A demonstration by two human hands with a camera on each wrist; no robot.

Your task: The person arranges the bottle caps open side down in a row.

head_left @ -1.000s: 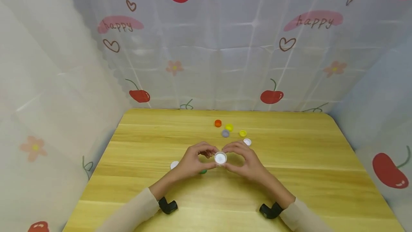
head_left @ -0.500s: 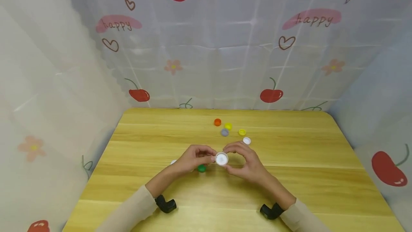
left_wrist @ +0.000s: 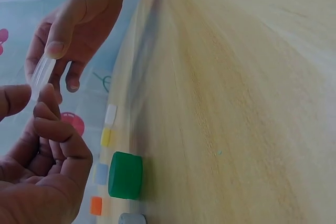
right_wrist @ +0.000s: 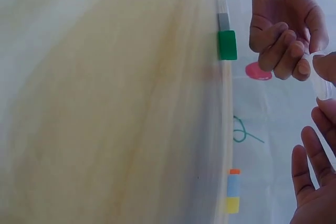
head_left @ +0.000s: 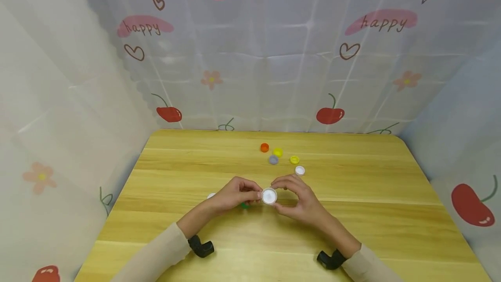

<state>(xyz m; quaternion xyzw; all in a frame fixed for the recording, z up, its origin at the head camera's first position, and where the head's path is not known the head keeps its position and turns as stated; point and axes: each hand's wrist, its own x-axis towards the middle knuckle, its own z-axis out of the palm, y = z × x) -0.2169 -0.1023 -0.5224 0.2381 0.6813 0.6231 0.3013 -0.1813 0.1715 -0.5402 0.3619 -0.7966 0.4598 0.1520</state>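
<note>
Above the middle of the table, both hands hold a small round white bottle cap (head_left: 269, 196), its face turned up toward the head camera. My left hand (head_left: 234, 195) pinches the cap's left edge between thumb and index finger, with the other fingers curled below. On the opposite edge, the right hand (head_left: 299, 197) grips with thumb and index finger in a wide arc. In the left wrist view the cap (left_wrist: 43, 77) appears edge-on, translucent and ribbed. A green bottle cap (left_wrist: 126, 176) stands on the table, partly hidden under the left hand in the head view.
Farther back on the wooden table (head_left: 352, 212) lie an orange cap (head_left: 264, 147), two yellow caps, a greyish-purple cap (head_left: 273, 159) and a white cap (head_left: 299, 170). Another white cap (head_left: 211, 195) peeks out behind the left wrist. Printed curtains (head_left: 250, 73) enclose the table's back and sides.
The left thumb and fingers, spread around the cap a second ago, have come together at its left edge. The cap has shifted slightly right and nearer; the right hand keeps its grip.
</note>
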